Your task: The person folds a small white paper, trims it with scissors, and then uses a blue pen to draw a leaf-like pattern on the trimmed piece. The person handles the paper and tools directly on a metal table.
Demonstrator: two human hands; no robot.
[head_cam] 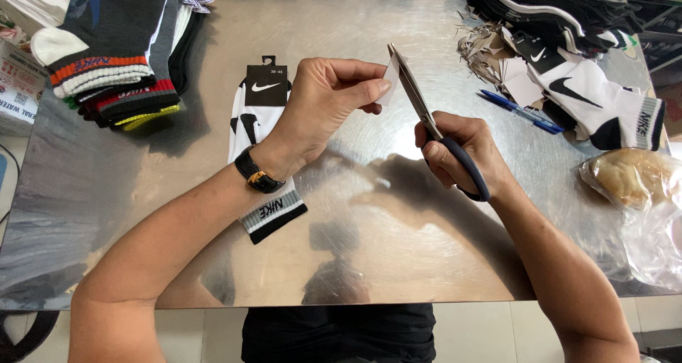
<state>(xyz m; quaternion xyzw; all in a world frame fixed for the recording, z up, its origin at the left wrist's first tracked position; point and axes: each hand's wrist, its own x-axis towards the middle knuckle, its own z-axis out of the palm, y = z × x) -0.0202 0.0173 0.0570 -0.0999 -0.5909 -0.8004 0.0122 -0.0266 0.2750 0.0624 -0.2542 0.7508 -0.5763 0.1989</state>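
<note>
I see a small white paper tag at centre frame, slightly above middle, held up over the metal table. Left hand pinches it between thumb and forefinger, other fingers curled in. Scissors meet the tag's right edge, blades nearly together and pointing to upper left. Right hand grips the dark scissor handles, fingers closed through the loops. Black wristwatch on the left wrist.

Under the left forearm: a white-and-black sock pair with a black header card, flat on the table. Upper left: stack of striped socks. Upper right: pile of dark socks, heap of paper scraps, another white sock. Blue pen just left of that sock. Right edge: food in a clear plastic bag.
</note>
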